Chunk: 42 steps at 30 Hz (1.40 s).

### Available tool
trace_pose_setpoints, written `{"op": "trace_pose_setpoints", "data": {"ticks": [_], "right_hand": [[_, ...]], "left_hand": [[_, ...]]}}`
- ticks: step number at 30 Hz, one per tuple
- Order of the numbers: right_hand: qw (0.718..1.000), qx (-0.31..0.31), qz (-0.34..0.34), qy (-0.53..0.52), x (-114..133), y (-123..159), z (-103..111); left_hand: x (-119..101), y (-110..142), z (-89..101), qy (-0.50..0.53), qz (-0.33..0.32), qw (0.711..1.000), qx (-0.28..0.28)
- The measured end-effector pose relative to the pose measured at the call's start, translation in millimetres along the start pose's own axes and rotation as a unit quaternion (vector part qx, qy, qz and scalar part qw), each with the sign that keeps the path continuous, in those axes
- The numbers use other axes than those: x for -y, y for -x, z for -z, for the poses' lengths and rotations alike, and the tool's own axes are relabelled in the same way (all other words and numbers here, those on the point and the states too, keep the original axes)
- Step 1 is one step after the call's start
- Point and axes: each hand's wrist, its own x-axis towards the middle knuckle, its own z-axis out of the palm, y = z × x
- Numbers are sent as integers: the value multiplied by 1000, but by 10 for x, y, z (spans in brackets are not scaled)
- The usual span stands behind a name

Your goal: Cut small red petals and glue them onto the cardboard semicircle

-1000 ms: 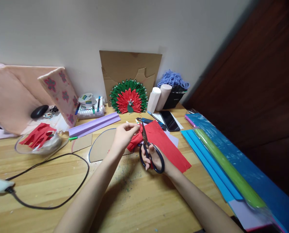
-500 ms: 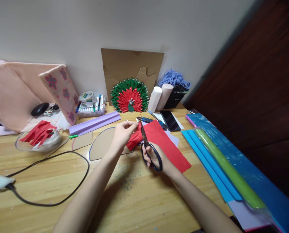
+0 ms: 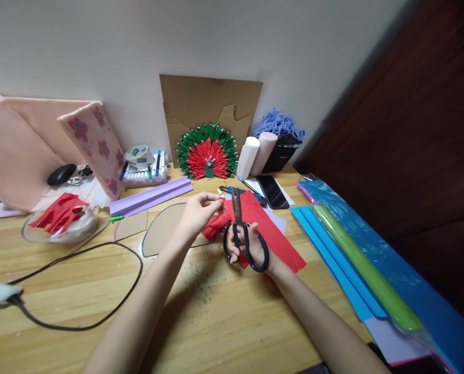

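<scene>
My left hand (image 3: 196, 214) pinches a folded piece of red paper (image 3: 215, 227) just above the wooden table (image 3: 216, 322). My right hand (image 3: 251, 248) has its fingers through the black handles of a pair of scissors (image 3: 243, 240), blades pointing up and away beside the red piece. A larger red paper sheet (image 3: 273, 236) lies flat under and behind my right hand. A half-round cardboard cutout (image 3: 162, 236) with a blue outline rests under my left wrist.
A green-and-red paper peacock fan (image 3: 207, 155) leans on cardboard at the wall. Blue sheets and a green roll (image 3: 366, 270) lie to the right. A phone (image 3: 272, 192), marker box (image 3: 144, 174), lilac folded paper (image 3: 152, 196), bowl of red scraps (image 3: 63, 221) and black cable (image 3: 99, 291) surround the work spot.
The scissors have turned more upright and shifted slightly right, with the blades closing. My left hand has kept its pinch on the red piece, barely moving.
</scene>
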Motion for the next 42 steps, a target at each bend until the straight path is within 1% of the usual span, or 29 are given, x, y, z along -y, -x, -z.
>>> {"op": "trace_pose_setpoints", "data": {"ticks": [4, 9, 11, 13, 15, 17, 19, 21, 23, 24, 27, 30, 34, 37, 39, 42], "right_hand": [[1000, 22, -12, 3, 17, 27, 7], [999, 28, 0, 33, -1, 62, -10], [999, -1, 4, 38, 1, 44, -24], [997, -61, 12, 37, 19, 8, -36], [992, -120, 34, 32, 53, -34, -38], [985, -156, 67, 20, 94, -69, -25], [980, -175, 98, 5, 120, -90, 3], [977, -181, 113, 6, 121, -96, 38], [978, -177, 103, 33, 103, -92, 65], [979, -175, 94, 49, 94, -87, 73], [979, -174, 70, 82, 92, -69, 68], [980, -170, 59, 80, 106, -56, 56], [989, -129, 44, 49, 60, -59, 78], [990, -122, 63, 37, 22, -69, 93], [985, -144, 91, 27, 37, -72, 88], [975, -183, 127, 1, 103, -71, 66]], "left_hand": [[-20, 25, 14, -21, -11, 1000, 2], [-17, -3, 71, -35, -15, 999, 25], [-12, -20, 106, -38, -18, 998, 41], [-18, -27, 138, -55, -20, 997, 59], [-36, -23, 159, -81, -11, 993, 85], [-62, -7, 164, -110, 7, 987, 117], [-81, 16, 151, -144, 21, 978, 152], [-82, 41, 123, -172, 29, 965, 196], [-63, 63, 85, -181, 39, 953, 239], [-49, 72, 66, -177, 43, 950, 253], [-9, 84, 22, -156, 52, 953, 253], [5, 83, 16, -149, 47, 956, 247], [-2, 80, 46, -147, 32, 957, 247], [0, 83, 58, -141, 32, 963, 229], [6, 83, 51, -129, 29, 967, 220], [16, 83, 11, -97, 27, 969, 227]]}}
